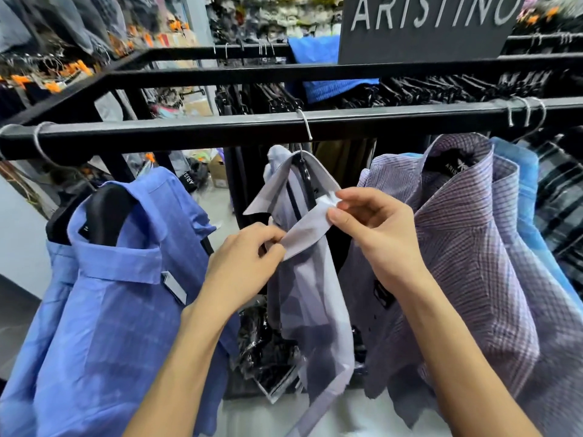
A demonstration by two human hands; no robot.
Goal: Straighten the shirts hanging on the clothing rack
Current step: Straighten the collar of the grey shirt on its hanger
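Note:
A pale grey-lilac shirt [312,298] hangs from a metal hook on the black rack bar [195,134], in the middle of the view. My left hand [246,266] pinches the lower tip of its collar. My right hand [375,228] pinches the same collar flap higher up, near a small white tag. A blue shirt [120,298] on a black hanger hangs to the left. To the right hangs a purple checked shirt [479,247], with a light blue shirt [527,197] and a dark plaid one [561,209] behind it.
A dark sign [426,23] reading ARISTINO stands above the rack. Behind the bar hang dark trousers on clips [441,86] and a folded blue cloth [328,74]. Packed goods in clear plastic [268,348] lie under the shirts. More clothing racks fill the left background.

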